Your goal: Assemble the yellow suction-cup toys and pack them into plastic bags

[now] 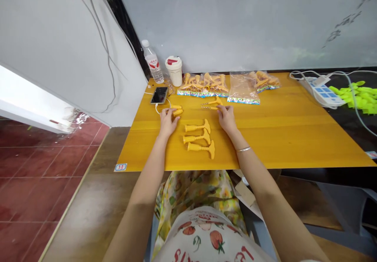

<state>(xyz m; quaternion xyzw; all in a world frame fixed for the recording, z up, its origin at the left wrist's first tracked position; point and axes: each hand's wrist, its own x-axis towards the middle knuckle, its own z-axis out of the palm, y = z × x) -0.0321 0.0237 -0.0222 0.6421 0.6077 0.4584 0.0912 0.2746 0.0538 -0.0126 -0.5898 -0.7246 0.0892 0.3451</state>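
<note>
My left hand [167,121] lies on the yellow table [294,136], fingers curled around a small orange cylinder piece [177,112]; a second one [176,106] lies just beyond. My right hand [226,117] reaches forward, its fingertips touching thin orange threaded rods [209,106] on the table. Between my hands, three orange T-shaped plastic screws [199,138] lie in a row, heads to the right.
Several clear bags of orange parts [224,84] line the back edge. A phone [159,95] on a white cable, a water bottle [152,62] and a white cup [174,70] stand back left. A power strip [323,91] and green plastic parts [359,96] sit right.
</note>
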